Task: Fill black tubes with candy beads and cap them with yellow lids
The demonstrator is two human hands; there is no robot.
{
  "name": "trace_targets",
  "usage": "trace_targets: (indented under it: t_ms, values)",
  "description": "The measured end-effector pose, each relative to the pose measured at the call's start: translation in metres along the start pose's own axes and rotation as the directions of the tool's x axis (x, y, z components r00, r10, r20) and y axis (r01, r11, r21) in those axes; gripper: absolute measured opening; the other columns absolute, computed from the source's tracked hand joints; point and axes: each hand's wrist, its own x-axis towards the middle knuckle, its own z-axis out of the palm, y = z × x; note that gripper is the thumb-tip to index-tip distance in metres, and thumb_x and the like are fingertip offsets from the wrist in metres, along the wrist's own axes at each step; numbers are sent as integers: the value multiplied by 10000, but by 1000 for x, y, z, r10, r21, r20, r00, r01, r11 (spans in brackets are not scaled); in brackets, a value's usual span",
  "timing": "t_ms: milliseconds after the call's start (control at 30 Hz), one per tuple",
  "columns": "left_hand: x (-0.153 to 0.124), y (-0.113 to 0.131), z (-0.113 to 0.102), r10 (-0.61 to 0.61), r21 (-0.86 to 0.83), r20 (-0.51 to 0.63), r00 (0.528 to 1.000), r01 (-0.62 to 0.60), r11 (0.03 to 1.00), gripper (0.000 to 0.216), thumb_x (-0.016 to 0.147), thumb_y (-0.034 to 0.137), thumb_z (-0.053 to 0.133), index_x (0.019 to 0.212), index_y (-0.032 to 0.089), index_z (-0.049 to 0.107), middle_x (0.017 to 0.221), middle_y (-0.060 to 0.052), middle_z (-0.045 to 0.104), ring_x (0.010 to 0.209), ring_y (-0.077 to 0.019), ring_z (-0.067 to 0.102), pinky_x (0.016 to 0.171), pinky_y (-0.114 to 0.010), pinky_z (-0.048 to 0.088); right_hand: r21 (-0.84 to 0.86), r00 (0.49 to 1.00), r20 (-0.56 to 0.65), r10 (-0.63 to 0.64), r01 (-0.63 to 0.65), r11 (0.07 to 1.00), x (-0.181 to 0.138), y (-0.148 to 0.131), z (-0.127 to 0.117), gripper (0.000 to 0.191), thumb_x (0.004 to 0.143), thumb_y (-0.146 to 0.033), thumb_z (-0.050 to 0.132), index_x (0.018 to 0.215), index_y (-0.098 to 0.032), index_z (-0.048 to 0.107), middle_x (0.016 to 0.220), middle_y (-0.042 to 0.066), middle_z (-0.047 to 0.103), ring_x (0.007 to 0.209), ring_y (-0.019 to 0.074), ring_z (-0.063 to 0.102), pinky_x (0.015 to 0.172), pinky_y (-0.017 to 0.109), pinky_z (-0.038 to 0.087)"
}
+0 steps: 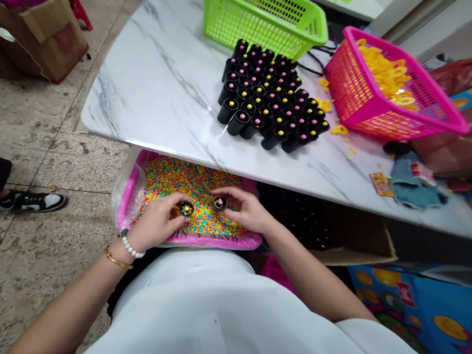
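Observation:
On my lap rests a pink tray (222, 242) lined with clear plastic and filled with small multicoloured candy balls (202, 178). My left hand (162, 218) pinches a small black cup (186, 209), and some coloured balls show inside its mouth. Over the right half of the tray, my right hand (243, 207) has its fingers closed round another black cup (220, 202), with pink and yellow balls in it. Both cups are just above or among the candy; I cannot tell if they touch it. On the table stand several rows of similar black cups (272, 96), pink or yellow showing in their tops.
Behind the cups on the marbled table (157, 83) stands a green basket (260, 18). A pink basket (349, 90) of yellow plastic pieces (386, 74) is to the right, near a denim piece (413, 182). An open cardboard box (354, 243) sits below. A person's shoe (32, 200) is at left.

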Motion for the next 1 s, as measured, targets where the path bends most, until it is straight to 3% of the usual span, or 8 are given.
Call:
trace_targets:
  t_ms: [267,467,700,867,1000]
  values:
    - [1,17,8,117,-13,-77,990,-118,993,264,832,182,652,1095,198,641,1015,-33,728,836,-161,676,778,-284,522,-316,960,-23,-280,259,913,-4,-35,6,365,800,-69,581,1116,-234,658,1046,59,657,994,188,630,900,359,513]
    - [7,7,11,91,45,-61,994,-89,995,261,805,194,694,1065,190,673,1036,-62,729,971,-211,672,889,-354,520,-507,971,-2,-238,204,838,-3,-6,7,381,756,-62,574,1092,-217,664,1033,81,654,972,212,637,876,380,539]
    - [9,-1,4,53,-139,-8,999,-53,989,289,799,227,689,1088,228,701,1059,-33,739,965,-188,680,911,-331,522,-369,978,12,-210,200,908,2,-13,9,387,748,-65,597,1095,-217,673,1060,67,680,999,200,643,898,360,524]
    - [8,5,6,71,-126,-29,997,-74,989,270,809,229,673,1076,230,711,1067,-37,734,998,-190,670,925,-322,512,-351,978,-14,-210,192,916,-7,-24,15,365,761,-68,601,1096,-197,674,1023,68,682,937,189,648,837,335,534]
    - [4,17,4,104,-129,-33,994,-108,986,255,827,214,652,1076,225,707,1051,-36,734,976,-183,672,896,-312,516,-326,960,-25,-278,255,910,-18,-43,11,349,800,-77,593,1108,-224,665,1039,61,688,970,190,649,872,346,529]
